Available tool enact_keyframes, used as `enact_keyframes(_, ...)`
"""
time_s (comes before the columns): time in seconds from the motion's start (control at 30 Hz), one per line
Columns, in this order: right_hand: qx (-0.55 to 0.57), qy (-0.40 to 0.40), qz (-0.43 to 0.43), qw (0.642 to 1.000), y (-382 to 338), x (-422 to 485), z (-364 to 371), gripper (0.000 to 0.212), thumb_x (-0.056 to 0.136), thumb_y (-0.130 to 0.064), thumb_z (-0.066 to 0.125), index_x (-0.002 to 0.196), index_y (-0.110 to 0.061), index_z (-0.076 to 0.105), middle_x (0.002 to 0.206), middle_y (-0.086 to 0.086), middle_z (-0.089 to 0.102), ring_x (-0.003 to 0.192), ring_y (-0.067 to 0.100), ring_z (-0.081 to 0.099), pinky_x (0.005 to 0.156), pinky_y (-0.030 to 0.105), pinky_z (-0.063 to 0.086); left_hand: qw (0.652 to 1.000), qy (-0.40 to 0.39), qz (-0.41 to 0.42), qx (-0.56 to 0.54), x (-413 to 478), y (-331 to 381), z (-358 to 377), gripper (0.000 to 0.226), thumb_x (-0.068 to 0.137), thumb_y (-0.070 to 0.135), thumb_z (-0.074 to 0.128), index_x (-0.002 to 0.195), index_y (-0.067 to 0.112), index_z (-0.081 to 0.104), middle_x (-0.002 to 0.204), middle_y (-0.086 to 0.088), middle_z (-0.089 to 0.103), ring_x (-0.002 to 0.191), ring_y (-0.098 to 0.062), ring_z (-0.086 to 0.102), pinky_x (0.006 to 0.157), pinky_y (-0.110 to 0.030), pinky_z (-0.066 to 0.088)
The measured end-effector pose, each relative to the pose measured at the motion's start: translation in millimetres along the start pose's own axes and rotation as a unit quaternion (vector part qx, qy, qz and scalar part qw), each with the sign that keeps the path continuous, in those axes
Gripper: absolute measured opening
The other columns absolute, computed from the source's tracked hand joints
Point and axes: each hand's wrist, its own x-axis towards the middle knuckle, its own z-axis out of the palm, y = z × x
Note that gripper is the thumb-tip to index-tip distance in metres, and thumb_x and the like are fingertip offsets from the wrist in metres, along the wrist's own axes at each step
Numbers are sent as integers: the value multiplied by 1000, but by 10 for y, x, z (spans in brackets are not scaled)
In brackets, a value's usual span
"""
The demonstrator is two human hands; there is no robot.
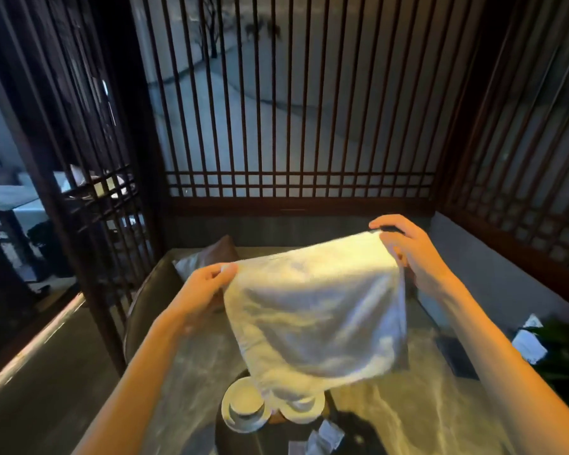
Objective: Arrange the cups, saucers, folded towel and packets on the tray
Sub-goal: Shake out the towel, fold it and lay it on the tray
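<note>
Nearest, a dark round tray sat on the pale marbled tabletop, cut off by the bottom edge. Small white packets lay scattered on its near right part. Just beyond them, a white cup on its saucer stood at the tray's left; a second cup and saucer stood to its right, partly covered by the hanging cloth. Both bare forearms rose from the near corners, converging toward mid-scene. A white towel hung unfolded in the air between the hands, its lower edge drooping onto the second cup. Left hand held low and left, thumb and fingers pinching the towel's left top corner. Right hand sat higher and farther, wrist bent, fingers curled, gripping the right top corner. Farther off, a cushion rested past the table's far left edge, with a dark wooden lattice screen behind.
</note>
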Motion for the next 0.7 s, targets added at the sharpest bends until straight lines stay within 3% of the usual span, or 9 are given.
enact_keyframes(0.07,30,-60,31,997,-5,-32,-33,30,91,-3,54,94,-26,72,87,10,57,59,5,53,49,14,40,999,51,9,14,87,179,128,33,96,41,54,82,20,75,69,0,68,66,-13,63,60,-26,53)
enact_keyframes(0.2,31,-184,30,982,-157,-121,166,20,95,-8,60,110,-16,70,92,3,73,77,8,67,59,16,50,996,82,35,16,156,522,563,30,97,31,54,82,17,75,69,1,73,62,-4,70,52,-13,52)
enact_keyframes(0.23,11,-184,12,983,-201,-144,261,18,95,-10,61,111,-14,70,92,2,75,78,7,68,61,15,51,997,64,42,5,156,592,680,32,97,25,54,76,20,77,68,2,75,63,-3,71,53,-14,54)
enact_keyframes(0.3,-48,-145,-36,988,-274,-182,488,13,91,-16,68,104,-16,72,89,-2,78,79,5,72,64,16,54,997,9,72,-2,142,688,890,34,95,17,53,74,23,78,76,-4,77,75,-15,75,65,-28,61)
enact_keyframes(0.37,-89,-82,-70,990,-315,-235,705,7,88,-22,71,95,-21,73,87,-4,77,81,5,73,69,18,57,992,-24,113,44,128,725,1054,29,95,20,52,78,14,76,82,-15,75,82,-27,73,77,-43,61)
enact_keyframes(0.47,-115,-24,-121,986,-297,-303,879,7,90,-20,69,97,-21,71,89,-8,74,85,3,71,75,17,56,985,-8,140,101,123,739,1140,35,97,20,51,66,20,67,64,3,67,67,-13,64,65,-29,54)
enact_keyframes(0.5,-131,-28,-132,982,-283,-319,897,11,90,-19,69,101,-21,70,93,-10,73,89,3,70,79,16,56,985,-4,139,102,121,746,1129,34,97,17,50,68,20,66,65,0,65,69,-18,63,68,-29,53)
enact_keyframes(0.6,-205,-47,-167,963,-255,-358,912,18,90,-23,69,109,-23,68,103,-11,70,94,1,65,82,10,50,989,-55,131,42,54,808,1057,23,95,16,53,83,7,72,87,-26,67,89,-46,63,88,-54,52)
enact_keyframes(0.7,-278,-28,-211,937,-283,-359,859,15,89,-30,69,101,-21,67,103,-6,61,90,3,57,77,9,43,982,-114,135,65,-2,865,1044,24,97,13,50,94,4,72,97,-29,67,97,-47,64,91,-58,51)
